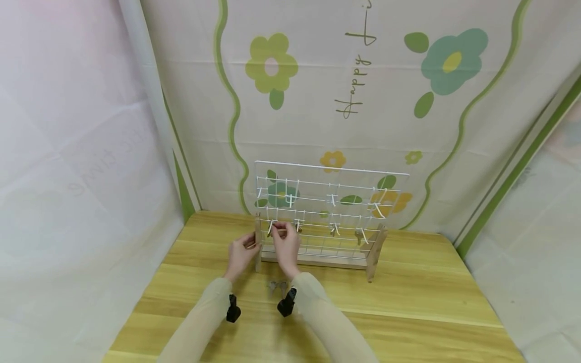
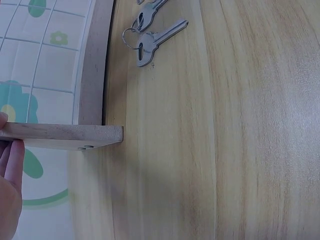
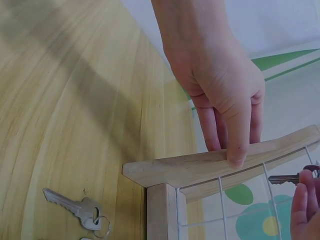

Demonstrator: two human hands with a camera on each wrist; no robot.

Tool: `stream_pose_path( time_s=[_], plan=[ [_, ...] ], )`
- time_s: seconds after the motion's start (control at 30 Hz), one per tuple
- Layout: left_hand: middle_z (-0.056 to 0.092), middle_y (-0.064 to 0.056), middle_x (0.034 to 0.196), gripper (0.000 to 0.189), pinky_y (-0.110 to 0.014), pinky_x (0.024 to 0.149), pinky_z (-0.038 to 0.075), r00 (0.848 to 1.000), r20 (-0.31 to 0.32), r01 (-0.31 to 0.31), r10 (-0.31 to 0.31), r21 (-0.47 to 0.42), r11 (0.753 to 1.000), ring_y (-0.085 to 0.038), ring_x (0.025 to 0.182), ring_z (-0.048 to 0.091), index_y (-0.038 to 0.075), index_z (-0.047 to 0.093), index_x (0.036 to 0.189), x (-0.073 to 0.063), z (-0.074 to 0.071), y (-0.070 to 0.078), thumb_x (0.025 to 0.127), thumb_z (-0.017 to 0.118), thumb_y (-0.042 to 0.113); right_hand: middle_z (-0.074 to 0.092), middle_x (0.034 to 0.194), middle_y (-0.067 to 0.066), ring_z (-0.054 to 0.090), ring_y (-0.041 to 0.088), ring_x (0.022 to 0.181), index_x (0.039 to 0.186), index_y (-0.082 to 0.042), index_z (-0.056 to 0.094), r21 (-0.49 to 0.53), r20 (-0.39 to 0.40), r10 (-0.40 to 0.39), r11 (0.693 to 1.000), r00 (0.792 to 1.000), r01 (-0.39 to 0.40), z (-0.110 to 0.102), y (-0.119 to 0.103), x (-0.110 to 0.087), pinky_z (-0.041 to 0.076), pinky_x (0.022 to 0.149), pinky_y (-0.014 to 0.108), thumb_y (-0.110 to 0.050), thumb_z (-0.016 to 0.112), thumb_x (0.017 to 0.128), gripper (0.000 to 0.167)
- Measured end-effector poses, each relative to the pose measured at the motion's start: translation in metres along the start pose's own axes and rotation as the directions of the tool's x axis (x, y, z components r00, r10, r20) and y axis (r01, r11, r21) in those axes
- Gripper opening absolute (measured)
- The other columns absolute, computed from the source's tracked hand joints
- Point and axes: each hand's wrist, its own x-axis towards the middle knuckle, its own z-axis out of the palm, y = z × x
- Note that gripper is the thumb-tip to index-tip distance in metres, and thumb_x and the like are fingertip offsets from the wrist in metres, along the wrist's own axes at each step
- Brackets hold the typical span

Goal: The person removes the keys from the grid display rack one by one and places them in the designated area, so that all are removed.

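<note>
My left hand (image 1: 240,254) grips the wooden side post (image 2: 60,132) of a white wire grid rack (image 1: 331,172), thumb on one face and fingers on the other. My right hand (image 1: 287,248) is at the leftmost hook of the rack's lower row. Its curled fingertips pinch a key (image 3: 284,178), whose blade points toward the post in the right wrist view; part of its head is hidden by the fingers. Along the same row, another key (image 1: 358,238) hangs at the rightmost hook. Small keys also hang at the hooks between.
On the wooden table (image 1: 431,302), in front of the rack's base bar (image 1: 317,259), lie two keys (image 2: 147,49) with a thin ring. White hooks (image 1: 333,199) stick out along the upper row. A flower-printed curtain (image 1: 317,91) hangs behind the rack.
</note>
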Motion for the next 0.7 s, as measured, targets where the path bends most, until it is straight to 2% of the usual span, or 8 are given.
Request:
stream_pose_path(
  time_s=[0.3,0.43,0.7],
  plan=[
    [0.067,-0.029,0.121,0.041,-0.035,0.088,0.063,1.0,0.007,-0.001,0.001,0.002,1.0,-0.041,0.111,0.068,-0.007,0.064,0.126,-0.0017,-0.0003,0.002,0.086,0.072,-0.003,0.073,0.091,0.016,0.072,0.033,0.076,0.093,-0.003,0.07,0.002,0.011,-0.026,1.0,1.0,0.026,-0.0028,0.0001,0.0047,0.054,0.058,0.015,-0.011,0.069,0.093,0.009],
    [0.066,-0.03,0.122,0.041,-0.038,0.089,0.062,1.0,0.014,-0.008,0.008,-0.009,1.0,-0.042,0.111,0.068,-0.008,0.063,0.126,-0.0017,-0.0006,0.0019,0.087,0.072,-0.002,0.073,0.091,0.015,0.072,0.028,0.075,0.093,-0.003,0.07,-0.016,0.02,-0.022,1.0,1.0,0.022,-0.0032,0.0002,0.0058,0.055,0.059,0.014,-0.01,0.07,0.091,0.007],
    [0.068,-0.028,0.121,0.041,-0.033,0.087,0.063,1.0,0.004,0.001,-0.001,-0.001,1.0,-0.04,0.11,0.069,-0.007,0.064,0.126,-0.002,-0.0001,0.0028,0.086,0.072,-0.003,0.072,0.094,0.015,0.07,0.022,0.076,0.092,-0.003,0.071,-0.042,0.036,-0.078,0.996,0.996,0.079,-0.0048,-0.0013,0.0016,0.058,0.063,0.017,-0.009,0.069,0.092,0.005]
  ],
)
